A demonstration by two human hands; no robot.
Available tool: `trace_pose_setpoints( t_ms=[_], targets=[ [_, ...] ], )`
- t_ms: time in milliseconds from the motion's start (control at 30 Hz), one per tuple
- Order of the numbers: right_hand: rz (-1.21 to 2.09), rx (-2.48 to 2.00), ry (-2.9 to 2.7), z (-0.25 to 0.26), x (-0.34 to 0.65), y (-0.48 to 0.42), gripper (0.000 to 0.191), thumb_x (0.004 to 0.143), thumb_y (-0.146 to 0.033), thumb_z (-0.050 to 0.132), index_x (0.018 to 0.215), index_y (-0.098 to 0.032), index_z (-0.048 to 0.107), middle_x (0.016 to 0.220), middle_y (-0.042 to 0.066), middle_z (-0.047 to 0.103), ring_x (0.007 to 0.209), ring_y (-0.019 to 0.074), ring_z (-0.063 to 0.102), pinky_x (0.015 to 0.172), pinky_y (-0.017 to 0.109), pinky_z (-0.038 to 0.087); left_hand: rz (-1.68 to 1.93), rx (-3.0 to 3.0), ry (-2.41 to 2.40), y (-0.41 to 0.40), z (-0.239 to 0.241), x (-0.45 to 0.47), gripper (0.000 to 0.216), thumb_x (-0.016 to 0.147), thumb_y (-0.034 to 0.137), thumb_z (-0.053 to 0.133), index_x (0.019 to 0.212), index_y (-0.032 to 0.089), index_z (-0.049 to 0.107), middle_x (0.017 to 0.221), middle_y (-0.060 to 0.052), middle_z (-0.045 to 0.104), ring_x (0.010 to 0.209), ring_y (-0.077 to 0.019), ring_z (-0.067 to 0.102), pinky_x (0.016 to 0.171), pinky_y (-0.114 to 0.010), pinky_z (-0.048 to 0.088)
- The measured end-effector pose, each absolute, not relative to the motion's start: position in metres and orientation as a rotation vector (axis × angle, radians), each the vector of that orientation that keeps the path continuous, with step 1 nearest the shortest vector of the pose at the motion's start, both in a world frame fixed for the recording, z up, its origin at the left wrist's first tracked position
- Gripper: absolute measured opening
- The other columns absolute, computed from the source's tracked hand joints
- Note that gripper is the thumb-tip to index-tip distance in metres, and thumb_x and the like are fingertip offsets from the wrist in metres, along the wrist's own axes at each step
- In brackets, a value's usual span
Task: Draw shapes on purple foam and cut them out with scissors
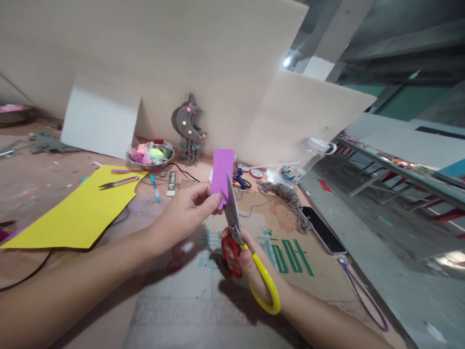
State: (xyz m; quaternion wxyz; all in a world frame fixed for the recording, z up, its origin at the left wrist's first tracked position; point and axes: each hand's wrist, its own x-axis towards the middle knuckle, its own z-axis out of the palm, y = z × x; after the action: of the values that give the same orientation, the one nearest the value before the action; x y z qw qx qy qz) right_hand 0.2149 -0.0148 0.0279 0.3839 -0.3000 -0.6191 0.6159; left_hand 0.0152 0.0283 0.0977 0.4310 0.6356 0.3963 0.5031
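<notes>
Pinched between the thumb and fingers of my left hand [198, 203] is a piece of purple paper [222, 167], held upright with rounded top corners. My right hand [250, 261] grips scissors [231, 213] with one yellow and one red handle loop. Their blades point up and lie against the right lower edge of the purple paper. Whether the paper sits between the blades I cannot tell. Both hands are above a cardboard sheet [174, 295] with green printing.
On the left lies yellow paper [80, 208] with thread snips [118, 182] on it. A bowl of coloured clay [150, 154] and a grey moon ornament [189, 123] stand behind. To the right are grey yarn [290, 198], a phone [323, 230] and a clear jug [312, 155] near the table edge.
</notes>
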Motion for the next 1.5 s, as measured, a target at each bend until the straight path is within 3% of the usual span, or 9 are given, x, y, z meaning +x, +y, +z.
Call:
trace_pose_setpoints(
  t_ms=[1033, 1500],
  targets=[
    [1.676, -0.738, -1.467, 0.021, 0.216, -0.015, 0.054, 0.089, -0.07, 0.058, 0.119, -0.025, 0.055, 0.077, -0.005, 0.036, 0.056, 0.0076, 0.025, 0.048, 0.023, 0.021, 1.273, 1.589, 0.983, 0.028, 0.094, 0.016, 0.02, 0.095, 0.028, 0.055, 0.079, 0.017, 0.063, 0.071, 0.002, 0.064, 0.069, -0.011, 0.063, 0.064, -0.021, 0.05],
    [1.67, -0.784, -1.511, 0.023, 0.217, -0.015, 0.058, 0.087, -0.072, 0.059, 0.118, -0.024, 0.056, 0.079, -0.004, 0.038, 0.057, 0.0077, 0.026, 0.047, 0.021, 0.023, 1.229, 1.706, 1.034, 0.039, 0.096, 0.003, 0.03, 0.096, 0.039, 0.056, 0.075, 0.018, 0.064, 0.07, 0.001, 0.067, 0.069, -0.0125, 0.063, 0.065, -0.023, 0.048]
  ],
)
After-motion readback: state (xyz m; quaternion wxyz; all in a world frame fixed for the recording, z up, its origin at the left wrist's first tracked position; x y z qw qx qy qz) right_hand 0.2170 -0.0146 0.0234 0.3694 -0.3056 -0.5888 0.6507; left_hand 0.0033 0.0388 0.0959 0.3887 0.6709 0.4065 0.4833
